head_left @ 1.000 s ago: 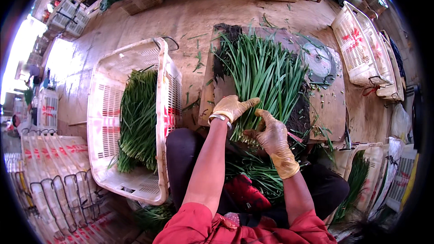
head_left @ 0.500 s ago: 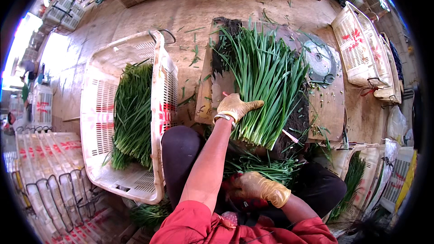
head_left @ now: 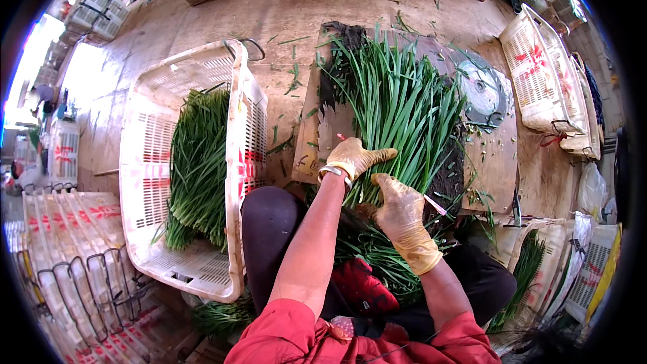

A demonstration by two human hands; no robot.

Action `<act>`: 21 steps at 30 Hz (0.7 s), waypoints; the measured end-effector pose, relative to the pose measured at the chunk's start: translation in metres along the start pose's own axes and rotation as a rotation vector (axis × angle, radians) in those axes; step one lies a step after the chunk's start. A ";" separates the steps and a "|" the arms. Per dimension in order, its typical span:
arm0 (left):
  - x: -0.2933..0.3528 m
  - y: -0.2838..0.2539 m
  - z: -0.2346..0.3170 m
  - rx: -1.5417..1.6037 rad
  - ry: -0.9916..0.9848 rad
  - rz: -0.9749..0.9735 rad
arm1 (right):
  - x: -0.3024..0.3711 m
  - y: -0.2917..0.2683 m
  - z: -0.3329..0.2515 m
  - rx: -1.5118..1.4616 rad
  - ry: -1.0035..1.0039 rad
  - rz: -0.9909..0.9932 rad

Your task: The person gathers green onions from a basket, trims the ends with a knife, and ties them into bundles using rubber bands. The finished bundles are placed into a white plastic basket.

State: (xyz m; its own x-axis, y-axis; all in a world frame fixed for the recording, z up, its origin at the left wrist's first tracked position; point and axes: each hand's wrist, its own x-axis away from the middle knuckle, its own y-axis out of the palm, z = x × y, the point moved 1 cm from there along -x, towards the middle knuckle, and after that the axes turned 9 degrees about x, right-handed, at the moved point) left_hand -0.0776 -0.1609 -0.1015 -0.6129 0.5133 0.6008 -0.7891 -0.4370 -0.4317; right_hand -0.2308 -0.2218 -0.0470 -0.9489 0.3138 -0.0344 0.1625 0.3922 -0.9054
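Note:
A thick bunch of garlic chives [head_left: 408, 108] lies on a board [head_left: 488, 178] before me, leaf tips pointing away and pale stem ends towards me. My gloved left hand [head_left: 353, 160] holds the bunch's left edge near the stems, its thumb laid across the top and its other fingers mostly hidden. At the stem ends is my gloved right hand [head_left: 403, 212], its bent fingers closed around them and covering much of them. A pink strip [head_left: 435, 205] pokes out right of the stems. More loose chives [head_left: 387, 263] lie below, by my lap.
A white plastic crate [head_left: 237, 128] at my left holds stacked chives [head_left: 199, 168]. A round disc-like object [head_left: 480, 91] sits on the board's far right. Another crate [head_left: 539, 71] stands at the right, and flattened crates [head_left: 77, 229] are stacked at lower left. Leaf scraps litter the floor.
My right hand has moved up and forward from my lap to the stem ends of the bunch. My left hand has stayed on the bunch, with hardly any shift.

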 end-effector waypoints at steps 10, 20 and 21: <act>-0.017 0.012 -0.012 0.077 0.222 -0.059 | 0.013 -0.003 -0.006 0.186 0.064 0.081; 0.009 0.004 0.006 -0.154 0.067 -0.032 | 0.029 0.034 -0.006 0.314 0.070 0.088; 0.008 0.005 0.006 -0.169 0.061 -0.034 | 0.030 0.033 -0.009 0.382 0.088 0.042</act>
State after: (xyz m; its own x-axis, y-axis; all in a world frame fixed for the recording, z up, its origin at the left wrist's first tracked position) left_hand -0.0859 -0.1633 -0.0942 -0.5831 0.5719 0.5769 -0.8018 -0.2911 -0.5218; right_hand -0.2513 -0.1920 -0.0740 -0.9140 0.4021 -0.0536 0.0728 0.0326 -0.9968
